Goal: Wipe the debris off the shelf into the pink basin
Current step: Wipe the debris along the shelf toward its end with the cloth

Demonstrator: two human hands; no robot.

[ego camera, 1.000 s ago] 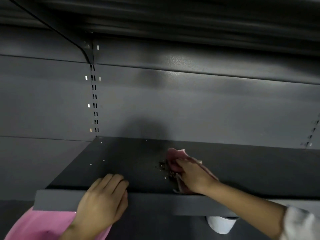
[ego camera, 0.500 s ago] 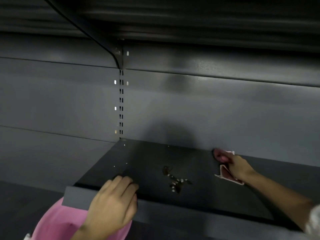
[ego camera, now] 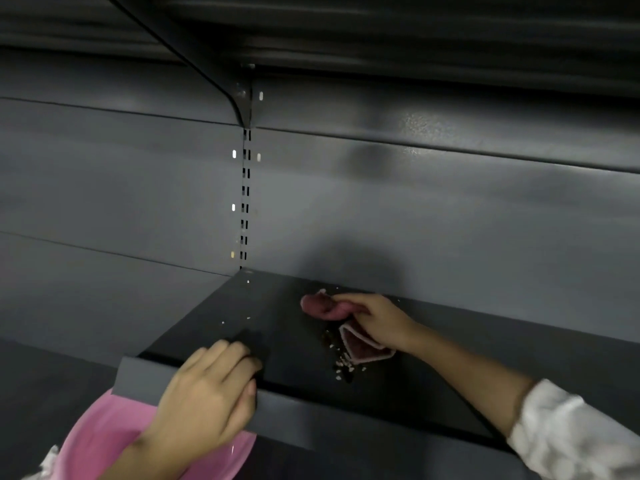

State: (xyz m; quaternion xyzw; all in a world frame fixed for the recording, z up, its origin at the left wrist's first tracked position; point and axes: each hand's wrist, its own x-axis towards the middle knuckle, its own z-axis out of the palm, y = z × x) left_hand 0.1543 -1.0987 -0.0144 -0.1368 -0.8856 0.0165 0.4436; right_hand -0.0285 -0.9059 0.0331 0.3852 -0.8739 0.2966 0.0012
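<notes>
A dark grey metal shelf [ego camera: 415, 344] runs across the lower half of the view. A small pile of pale and brown debris [ego camera: 341, 362] lies near its front middle, with a few crumbs [ego camera: 235, 320] further left. My right hand [ego camera: 377, 322] is shut on a pink cloth [ego camera: 360, 346], pressed on the shelf just right of and behind the debris. My left hand [ego camera: 207, 400] grips the shelf's front lip. The pink basin [ego camera: 100, 441] sits below the lip at the lower left, partly hidden by my left hand and the shelf.
A grey back panel [ego camera: 415, 202] with a slotted upright [ego camera: 245, 202] stands behind the shelf. Another shelf and its bracket [ego camera: 221, 84] hang overhead. My white sleeve [ego camera: 571, 434] is at the lower right.
My right hand has swept the cloth leftward from the back right of the shelf up to the debris pile. My left hand stays on the front lip over the basin.
</notes>
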